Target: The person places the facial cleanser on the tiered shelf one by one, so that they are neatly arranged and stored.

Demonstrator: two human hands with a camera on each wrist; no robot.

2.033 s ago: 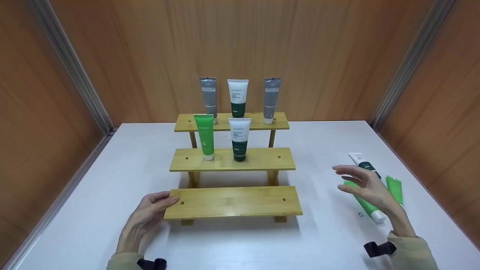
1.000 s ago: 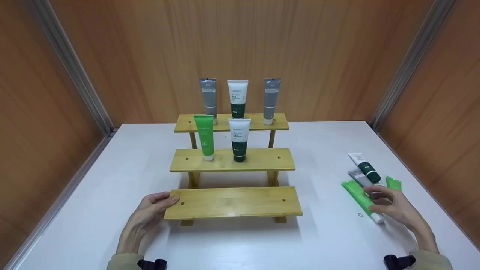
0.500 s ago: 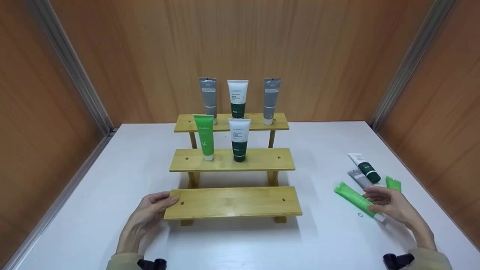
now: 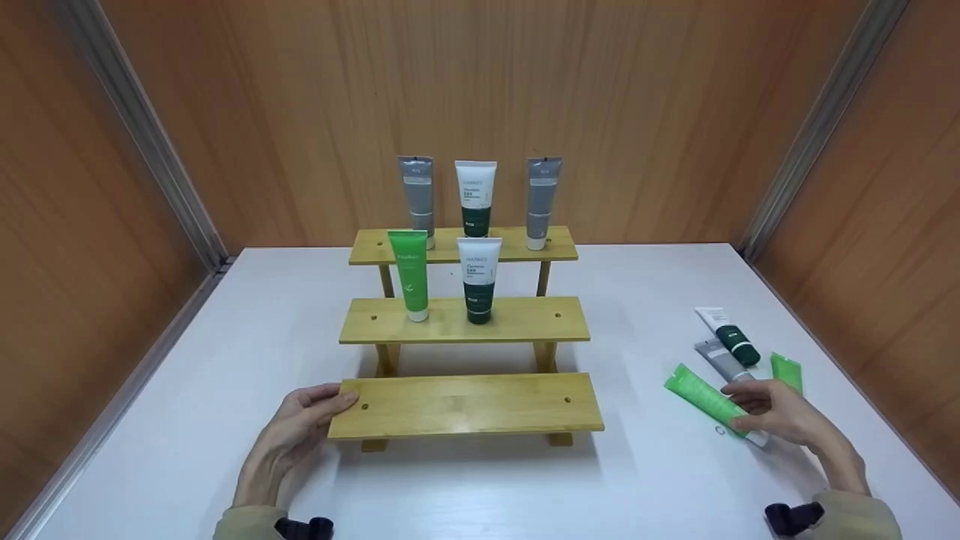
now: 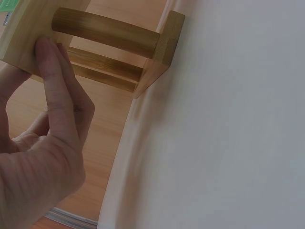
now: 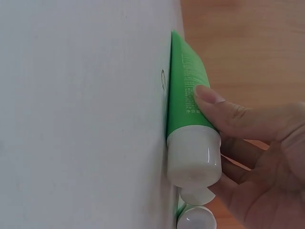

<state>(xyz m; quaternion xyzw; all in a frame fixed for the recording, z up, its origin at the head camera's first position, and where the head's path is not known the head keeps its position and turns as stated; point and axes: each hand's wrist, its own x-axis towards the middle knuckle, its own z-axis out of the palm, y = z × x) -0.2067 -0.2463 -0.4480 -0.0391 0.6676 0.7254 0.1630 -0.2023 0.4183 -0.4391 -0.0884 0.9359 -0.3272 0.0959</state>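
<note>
My left hand [image 4: 289, 424] grips the left end of the lowest step of a three-tier wooden display stand [image 4: 469, 405]; the left wrist view has the fingertips pressed to the board's underside. At the right, my right hand [image 4: 784, 416] holds a green tube [image 4: 701, 394] lying on the table, thumb on its near side. Its white cap [image 6: 194, 155] faces the wrist camera. Just behind it lie a grey tube [image 4: 724, 360] and a white and dark green tube [image 4: 739, 345]. A second green tube [image 4: 787, 371] is partly hidden by the right hand.
On the top tier stand two grey tubes, one at left [image 4: 417, 191] and one at right [image 4: 543, 199], with a white and green tube [image 4: 476, 195] between. The middle tier bears a green tube [image 4: 409, 274] and a white and green tube [image 4: 479, 277]. Wooden walls enclose the table.
My right hand has come down onto the green tube and gripped it. The tube has shifted slightly left and turned away from the grey one. My left hand has stayed put.
</note>
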